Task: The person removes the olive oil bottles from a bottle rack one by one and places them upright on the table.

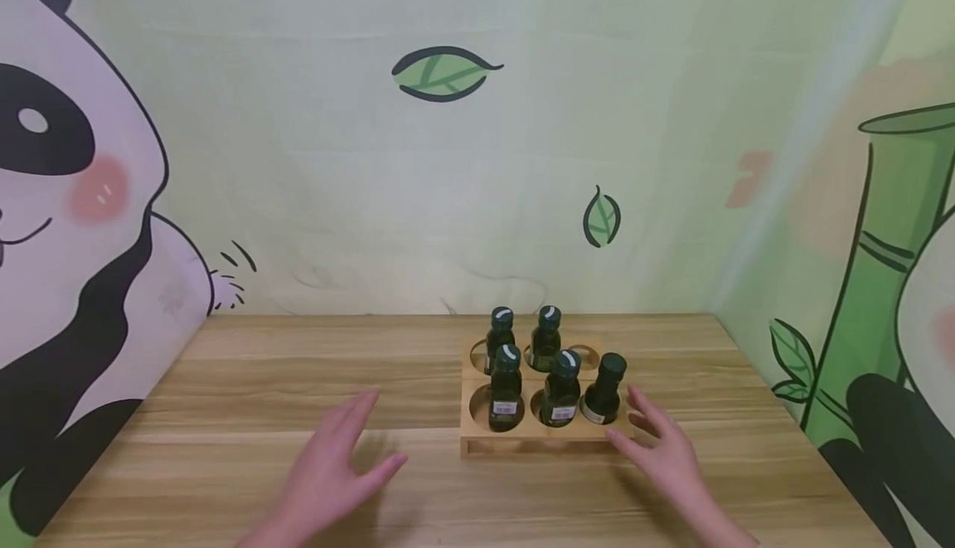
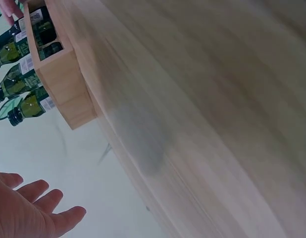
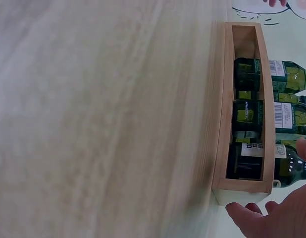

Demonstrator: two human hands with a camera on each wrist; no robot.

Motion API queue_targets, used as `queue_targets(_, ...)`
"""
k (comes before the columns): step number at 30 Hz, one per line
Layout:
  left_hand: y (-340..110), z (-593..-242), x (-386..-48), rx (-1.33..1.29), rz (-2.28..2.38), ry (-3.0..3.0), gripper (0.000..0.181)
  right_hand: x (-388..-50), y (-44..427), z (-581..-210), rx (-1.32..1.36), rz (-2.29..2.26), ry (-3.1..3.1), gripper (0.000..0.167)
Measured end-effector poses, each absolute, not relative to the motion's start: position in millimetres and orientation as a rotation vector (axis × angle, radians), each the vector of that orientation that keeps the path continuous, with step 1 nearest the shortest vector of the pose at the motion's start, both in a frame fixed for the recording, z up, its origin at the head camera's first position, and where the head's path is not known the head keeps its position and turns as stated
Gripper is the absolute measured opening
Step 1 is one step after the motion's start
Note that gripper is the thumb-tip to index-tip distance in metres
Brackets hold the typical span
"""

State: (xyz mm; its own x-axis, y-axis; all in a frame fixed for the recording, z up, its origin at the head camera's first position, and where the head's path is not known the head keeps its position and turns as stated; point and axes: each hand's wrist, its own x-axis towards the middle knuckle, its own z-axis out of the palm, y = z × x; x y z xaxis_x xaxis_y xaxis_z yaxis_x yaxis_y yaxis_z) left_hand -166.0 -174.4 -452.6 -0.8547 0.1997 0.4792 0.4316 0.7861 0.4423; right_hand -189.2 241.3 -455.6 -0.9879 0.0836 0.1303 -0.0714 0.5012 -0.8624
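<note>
A wooden rack [image 1: 485, 436] with round holes stands right of centre on the table. Two dark green glass bottles [image 1: 546, 341] stand in its back row. Three more are in the front row, the rightmost one [image 1: 603, 395] with a plain dark cap. My right hand [image 1: 664, 457] is at the rack's right end, thumb and fingers apart; in the right wrist view its fingertips [image 3: 237, 210] lie close to the end panel, and contact is unclear. To the left of the rack, my left hand [image 1: 328, 465] hovers with fingers spread, holding nothing.
The wood-grain table [image 1: 298, 366] extends to both sides of the rack. Behind it rises a pale green wall covering [image 1: 336, 158] printed with pandas, leaves and bamboo.
</note>
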Motion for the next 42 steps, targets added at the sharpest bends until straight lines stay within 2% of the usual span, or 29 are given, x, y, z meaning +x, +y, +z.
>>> queue_targets(18, -134, -457, -179, -0.455, -0.942, -2.513, 0.078, -193, 240, -465, -0.048, 1.494, -2.604, 0.071)
queue_targets(35, -104, -451, -190, -0.495, -1.006, -2.525, 0.076, -196, 240, -472, -0.046, 1.472, -2.566, 0.058)
queue_targets(42, -93, -445, -198, -0.524, -1.025, -2.517, 0.077, -196, 240, -473, -0.069, 1.490, -2.597, 0.058)
